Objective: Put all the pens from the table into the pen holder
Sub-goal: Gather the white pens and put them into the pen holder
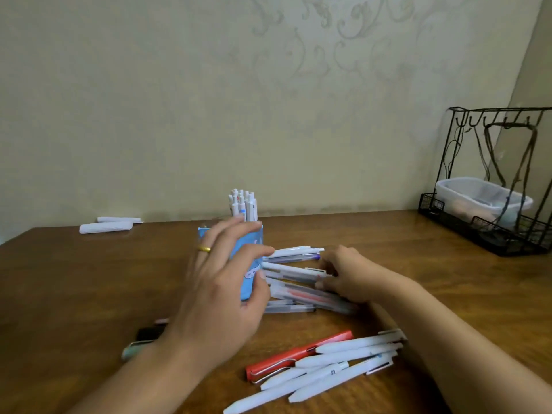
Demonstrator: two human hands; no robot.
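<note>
White pens (328, 366) and a red pen (298, 355) lie nearest, at six o'clock. At twelve, the left hand (221, 282) grasps the blue pen holder (248, 264), already holding pens; at two o'clock the right hand (346, 276) pinches translucent pens (298, 291) on the table (89, 279).

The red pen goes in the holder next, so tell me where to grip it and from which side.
Pinch the red pen at mid-barrel from above. It lies flat on the table, slanted, with its upper long side exposed. White pens crowd its near side, so coming from the far side looks cleaner. The metal clip sits at its lower-left end; avoid that.
</note>
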